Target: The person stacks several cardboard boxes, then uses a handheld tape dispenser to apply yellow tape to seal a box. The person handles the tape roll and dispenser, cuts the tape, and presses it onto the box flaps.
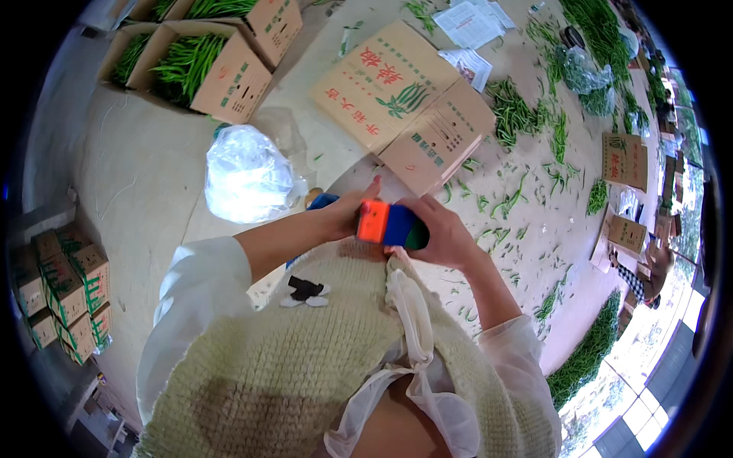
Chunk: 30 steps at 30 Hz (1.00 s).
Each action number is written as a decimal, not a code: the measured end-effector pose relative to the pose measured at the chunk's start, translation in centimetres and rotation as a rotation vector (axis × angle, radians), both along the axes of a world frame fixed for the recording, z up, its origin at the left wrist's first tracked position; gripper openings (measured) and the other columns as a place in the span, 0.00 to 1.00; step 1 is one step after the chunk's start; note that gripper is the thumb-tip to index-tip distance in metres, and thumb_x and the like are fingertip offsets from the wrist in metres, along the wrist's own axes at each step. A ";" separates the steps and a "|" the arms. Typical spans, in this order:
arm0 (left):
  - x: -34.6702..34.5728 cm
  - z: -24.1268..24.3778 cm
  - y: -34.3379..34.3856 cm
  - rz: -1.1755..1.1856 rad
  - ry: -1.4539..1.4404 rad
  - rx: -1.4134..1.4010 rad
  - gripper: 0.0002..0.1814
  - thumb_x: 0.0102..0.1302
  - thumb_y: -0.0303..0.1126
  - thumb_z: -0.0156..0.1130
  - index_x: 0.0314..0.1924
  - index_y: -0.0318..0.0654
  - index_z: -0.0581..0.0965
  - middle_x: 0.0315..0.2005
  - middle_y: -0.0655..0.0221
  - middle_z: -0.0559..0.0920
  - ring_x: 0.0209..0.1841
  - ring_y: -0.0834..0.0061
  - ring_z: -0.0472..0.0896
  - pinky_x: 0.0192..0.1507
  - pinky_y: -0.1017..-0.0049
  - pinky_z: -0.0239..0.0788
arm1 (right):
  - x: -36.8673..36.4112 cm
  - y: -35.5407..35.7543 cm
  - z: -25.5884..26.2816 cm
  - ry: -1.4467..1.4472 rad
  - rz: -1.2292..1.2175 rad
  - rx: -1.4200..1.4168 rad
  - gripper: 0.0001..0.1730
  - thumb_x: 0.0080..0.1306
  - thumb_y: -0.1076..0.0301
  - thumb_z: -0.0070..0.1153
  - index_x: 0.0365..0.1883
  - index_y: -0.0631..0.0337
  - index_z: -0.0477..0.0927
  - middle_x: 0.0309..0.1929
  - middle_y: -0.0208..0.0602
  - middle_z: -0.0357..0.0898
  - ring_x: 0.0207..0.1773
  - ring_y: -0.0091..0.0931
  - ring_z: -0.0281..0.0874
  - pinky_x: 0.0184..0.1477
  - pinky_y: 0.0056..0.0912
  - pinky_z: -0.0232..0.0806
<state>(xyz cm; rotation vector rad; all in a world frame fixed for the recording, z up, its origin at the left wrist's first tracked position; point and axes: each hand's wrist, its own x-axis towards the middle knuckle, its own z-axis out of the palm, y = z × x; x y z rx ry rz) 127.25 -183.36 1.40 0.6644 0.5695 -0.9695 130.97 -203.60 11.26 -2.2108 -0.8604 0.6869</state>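
In front of my chest, both hands are around a small block-like object (pixel 395 225) with an orange end, a blue middle and a dark green end. What it is exactly I cannot tell. My left hand (pixel 342 216) grips the orange end, its thumb pointing up and away. The curled fingers of my right hand (pixel 445 232) hold the blue and green end. Just beyond the hands lies a closed cardboard carton (pixel 395 86) printed with green peppers and red writing. Beside my left wrist a blue thing (pixel 322 201) is mostly hidden.
A bundle of clear plastic film (pixel 249 174) sits left of the carton. Open cartons of green peppers (pixel 189 66) stand at upper left, stacked cartons (pixel 71 286) at far left. Loose peppers (pixel 509 114) and newspaper sheets (pixel 472 26) lie on the floor. A person (pixel 653 277) is at far right.
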 end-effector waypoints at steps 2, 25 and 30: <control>1.0 -1.3 -0.2 -0.275 -0.045 0.047 0.32 0.66 0.67 0.39 0.32 0.46 0.75 0.25 0.79 0.74 0.30 0.82 0.73 0.33 0.79 0.66 | 1.1 -1.7 -1.0 -0.005 0.076 -0.025 0.37 0.42 0.62 0.70 0.53 0.50 0.70 0.38 0.38 0.71 0.40 0.40 0.75 0.41 0.41 0.71; 27.5 -10.6 -14.9 -0.337 0.246 -0.103 0.15 0.58 0.20 0.61 0.45 0.33 0.72 0.30 0.77 0.72 0.29 0.90 0.66 0.29 0.86 0.57 | 24.4 -21.6 -15.0 -0.110 0.034 -0.306 0.49 0.41 0.67 0.67 0.64 0.46 0.63 0.40 0.38 0.73 0.41 0.38 0.76 0.41 0.40 0.71; 33.2 -18.9 -24.0 -0.032 -0.026 0.229 0.12 0.58 0.24 0.63 0.41 0.36 0.72 0.29 0.70 0.79 0.32 0.82 0.77 0.35 0.81 0.68 | 33.9 -34.2 -24.9 0.071 0.037 -0.593 0.40 0.44 0.63 0.64 0.59 0.48 0.67 0.39 0.42 0.77 0.43 0.41 0.78 0.44 0.43 0.70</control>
